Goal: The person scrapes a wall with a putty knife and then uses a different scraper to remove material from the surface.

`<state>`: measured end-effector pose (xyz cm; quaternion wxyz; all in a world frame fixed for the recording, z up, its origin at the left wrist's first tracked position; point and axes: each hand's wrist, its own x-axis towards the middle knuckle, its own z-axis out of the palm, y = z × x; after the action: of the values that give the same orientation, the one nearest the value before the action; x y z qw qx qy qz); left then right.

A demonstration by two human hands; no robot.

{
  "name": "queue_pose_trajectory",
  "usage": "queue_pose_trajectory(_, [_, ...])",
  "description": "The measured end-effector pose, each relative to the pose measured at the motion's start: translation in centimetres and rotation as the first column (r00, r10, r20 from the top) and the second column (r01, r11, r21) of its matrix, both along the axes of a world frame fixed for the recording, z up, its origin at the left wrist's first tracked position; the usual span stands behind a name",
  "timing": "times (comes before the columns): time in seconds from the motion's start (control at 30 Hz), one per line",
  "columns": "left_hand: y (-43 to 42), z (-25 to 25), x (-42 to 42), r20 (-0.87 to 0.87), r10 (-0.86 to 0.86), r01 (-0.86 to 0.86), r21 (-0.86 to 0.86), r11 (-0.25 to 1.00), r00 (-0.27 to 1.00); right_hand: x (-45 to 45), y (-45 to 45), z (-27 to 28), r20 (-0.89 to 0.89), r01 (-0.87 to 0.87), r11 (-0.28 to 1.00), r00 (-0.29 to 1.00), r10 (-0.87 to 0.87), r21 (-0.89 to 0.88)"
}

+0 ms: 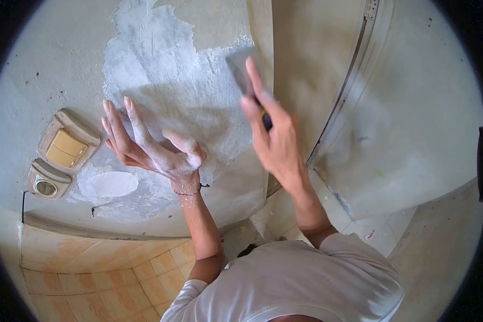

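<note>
My right hand [278, 134] grips a putty knife [240, 67] by its dark handle, which shows a bit of yellow. The wide grey blade, slightly blurred, is at the right edge of a rough white plaster patch [161, 59] on the wall, by the corner; whether it touches cannot be made out. Lower left of it, my left hand [158, 147] is open with fingers spread, coated in white powder. That hand is in front of the patch, and I cannot tell if it rests on the wall. A thin dark bracelet circles the left wrist.
A yellowed light switch [67, 148] and a round socket [45, 187] sit on the wall at left. Below them is a smooth white oval of filler [110, 184]. Orange-beige tiles [80, 284] line the lower left. A door frame [341, 91] stands at right.
</note>
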<state>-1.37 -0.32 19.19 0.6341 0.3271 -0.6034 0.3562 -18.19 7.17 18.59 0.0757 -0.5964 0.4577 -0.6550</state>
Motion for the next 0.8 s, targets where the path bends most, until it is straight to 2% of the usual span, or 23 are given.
queue_pose_trajectory(0.03, [0.2,0.1,-0.1,0.002,0.01,-0.01,0.003,1.0,1.0,-0.2,0.3,0.4,0.007,0.0,1.0,1.0,-0.001,0.009])
queue_pose_trajectory(0.1, [0.2,0.1,0.0,0.009,0.015,-0.015,0.001,1.0,1.0,-1.1,0.4,2.1,0.116,-0.113,0.99,0.988,0.102,0.089])
queue_pose_trajectory(0.13, [-0.1,0.1,0.0,0.004,-0.005,0.005,-0.021,1.0,1.0,-1.9,-0.5,0.8,0.039,-0.09,0.995,0.995,0.091,-0.034])
queue_pose_trajectory(0.23, [-0.2,-0.1,0.1,-0.004,-0.016,0.015,-0.03,0.999,1.0,-2.4,-0.5,-2.7,-0.058,-0.03,0.998,0.998,0.026,-0.06])
queue_pose_trajectory(0.37, [0.0,0.3,-0.3,0.008,-0.032,0.033,-0.058,0.998,0.999,-3.4,-1.6,-2.6,-0.015,-0.078,0.996,0.997,0.078,-0.038])
queue_pose_trajectory(0.43, [0.0,0.2,-0.3,-0.003,-0.012,0.012,-0.032,0.999,1.0,-4.0,-2.9,-1.4,0.06,-0.18,0.98,0.981,0.185,-0.09])
queue_pose_trajectory(0.5, [0.0,0.2,-0.3,-0.008,-0.018,0.018,-0.039,0.999,1.0,-4.1,-2.5,-2.5,0.095,-0.208,0.975,0.972,0.215,-0.079])
queue_pose_trajectory(0.57, [0.1,0.5,-0.4,-0.014,-0.01,0.009,-0.042,0.999,1.0,-4.0,-1.2,-3.9,0.072,-0.221,0.975,0.973,0.22,0.003])
queue_pose_trajectory(0.67, [-0.1,0.3,-0.2,0.012,0.01,-0.01,-0.03,0.999,1.0,-4.2,-1.3,-4.8,0.094,-0.252,0.968,0.963,0.251,0.004])
queue_pose_trajectory(0.8, [-0.5,0.1,-0.4,-0.029,-0.044,0.043,-0.025,0.999,0.999,-5.0,-0.9,-5.5,0.103,-0.283,0.959,0.955,0.279,0.029])
